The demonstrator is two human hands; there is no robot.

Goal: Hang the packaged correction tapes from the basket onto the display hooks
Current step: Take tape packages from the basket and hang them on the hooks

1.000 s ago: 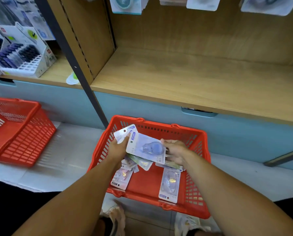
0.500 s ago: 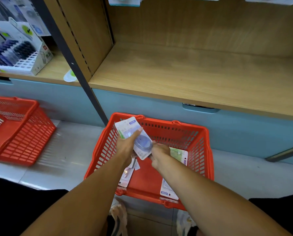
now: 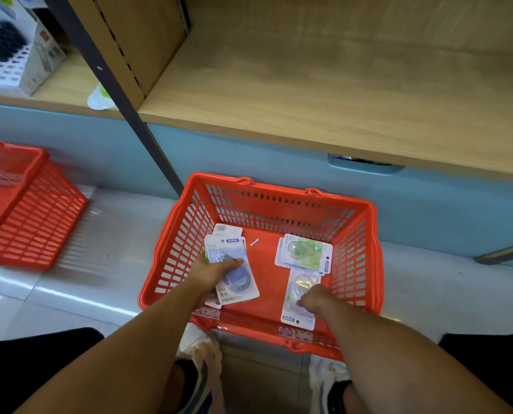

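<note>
While left hand [image 3: 212, 274] grips blue pack [image 3: 234, 271], right hand [image 3: 315, 300] touches clear pack [image 3: 298, 294].

bright, even light | floor [image 3: 79, 297] glare streak | motion blur | wide-angle edge bending

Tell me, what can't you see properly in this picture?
- Display hooks: none in the head view; the top edge cuts off above the shelf.
- Packs under the left hand: how many, hidden by the blue pack.
- Right hand fingertips: turned away, so the grip on the clear pack is unclear.
- Print on packs: too small.
</note>
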